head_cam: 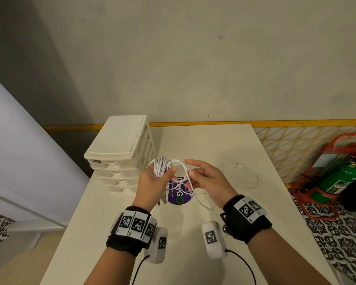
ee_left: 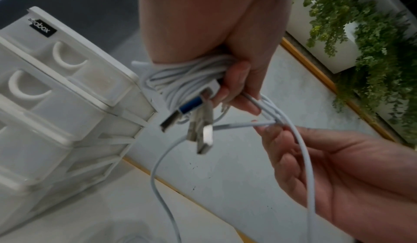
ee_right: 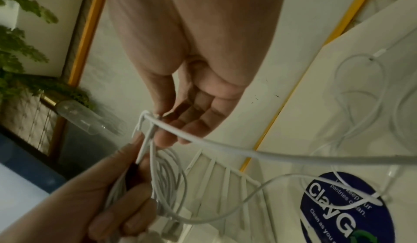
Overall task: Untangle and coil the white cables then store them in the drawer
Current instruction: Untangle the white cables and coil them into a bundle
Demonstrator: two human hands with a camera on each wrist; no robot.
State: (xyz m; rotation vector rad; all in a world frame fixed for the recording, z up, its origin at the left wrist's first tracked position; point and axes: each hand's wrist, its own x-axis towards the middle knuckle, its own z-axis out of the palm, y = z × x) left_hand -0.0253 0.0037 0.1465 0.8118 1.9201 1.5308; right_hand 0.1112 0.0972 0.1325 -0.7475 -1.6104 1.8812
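Note:
My left hand [head_cam: 162,176] grips a coiled bundle of white cables [head_cam: 159,166] above the table, in front of the white drawer unit [head_cam: 119,153]. The left wrist view shows the coil [ee_left: 185,75] wrapped in the fist, with USB plugs [ee_left: 203,132] hanging below it. My right hand [head_cam: 190,168] is just to the right, fingers spread, thumb and fingertip pinching a loose strand [ee_right: 203,143] that loops out of the bundle. The strand's tail [head_cam: 201,202] trails down to the table. The unit's drawers [ee_left: 67,86] all look pushed in.
A second white cable [head_cam: 245,175] lies in loose loops on the white table [head_cam: 193,264], right of my hands. A round purple sticker [head_cam: 179,195] sits under the hands. A green fire extinguisher [head_cam: 341,177] on a red stand is on the floor, right.

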